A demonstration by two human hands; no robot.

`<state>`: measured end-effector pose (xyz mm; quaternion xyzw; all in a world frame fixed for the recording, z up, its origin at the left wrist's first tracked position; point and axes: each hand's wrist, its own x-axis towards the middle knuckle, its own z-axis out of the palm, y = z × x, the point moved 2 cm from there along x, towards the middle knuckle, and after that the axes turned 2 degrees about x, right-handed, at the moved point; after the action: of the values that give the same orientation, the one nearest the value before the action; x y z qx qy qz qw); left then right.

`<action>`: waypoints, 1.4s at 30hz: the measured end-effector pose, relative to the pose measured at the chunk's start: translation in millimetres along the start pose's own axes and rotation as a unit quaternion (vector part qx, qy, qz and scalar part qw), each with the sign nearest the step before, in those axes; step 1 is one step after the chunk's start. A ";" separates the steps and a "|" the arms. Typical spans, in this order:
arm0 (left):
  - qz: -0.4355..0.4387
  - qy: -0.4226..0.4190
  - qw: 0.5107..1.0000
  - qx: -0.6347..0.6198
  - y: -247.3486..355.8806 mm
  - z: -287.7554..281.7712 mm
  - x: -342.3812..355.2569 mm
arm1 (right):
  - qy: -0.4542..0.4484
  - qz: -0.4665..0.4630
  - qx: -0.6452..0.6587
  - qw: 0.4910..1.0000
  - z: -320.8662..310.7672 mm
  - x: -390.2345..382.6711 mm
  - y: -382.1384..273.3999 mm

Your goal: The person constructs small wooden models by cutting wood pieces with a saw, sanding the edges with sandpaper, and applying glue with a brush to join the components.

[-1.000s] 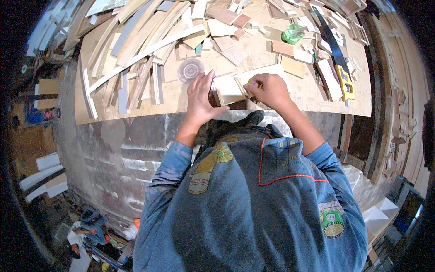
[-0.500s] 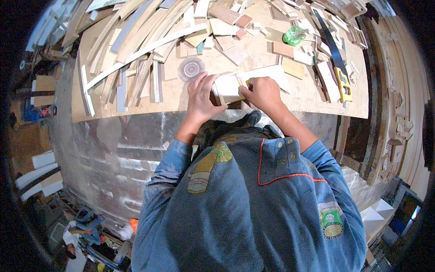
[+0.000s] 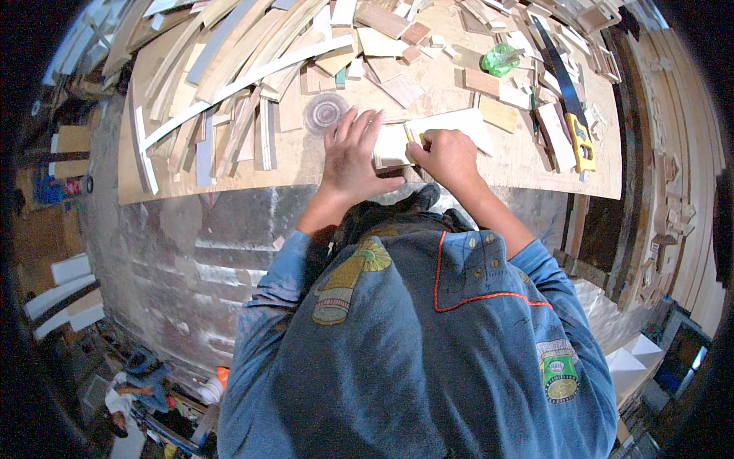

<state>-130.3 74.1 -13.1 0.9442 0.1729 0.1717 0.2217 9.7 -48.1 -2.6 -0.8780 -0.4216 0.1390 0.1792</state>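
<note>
On the workbench [image 3: 290, 164], a white-faced wooden piece [image 3: 391, 155] lies at the front edge between my hands. My left hand [image 3: 353, 153] is at its left end, fingers stretched and apart, the thumb reaching along the near side. Against the piece's right part, my right hand [image 3: 449, 159] is closed with the thumb and index finger pinched. A small yellowish thing shows at its fingertips, too small to name. Behind that hand lies a white board [image 3: 462, 122]. Beyond my left fingers stands a round clear dish [image 3: 325, 113].
Long wooden strips [image 3: 237, 92] cover the bench's left side. A handsaw [image 3: 581, 141] with a yellow handle lies at the right, near a green crumpled plastic thing [image 3: 500, 59]. Wood offcuts [image 3: 399, 89] are scattered at the back. A person [image 3: 122, 402] is at the lower left.
My left hand has shifted slightly right, its fingers now straighter and lifted from their curl around the piece's end. My right hand stays pinched at nearly the same place.
</note>
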 end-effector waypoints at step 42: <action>0.020 -0.088 0.996 0.009 -15.9 -12.1 -6.5 | -0.079 -0.249 0.044 0.964 -37.2 28.1 44.5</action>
<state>-144.9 89.2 -12.2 0.9608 0.1356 0.0910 0.2240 72.1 -59.0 8.9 -0.7225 -0.6334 0.1778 0.2127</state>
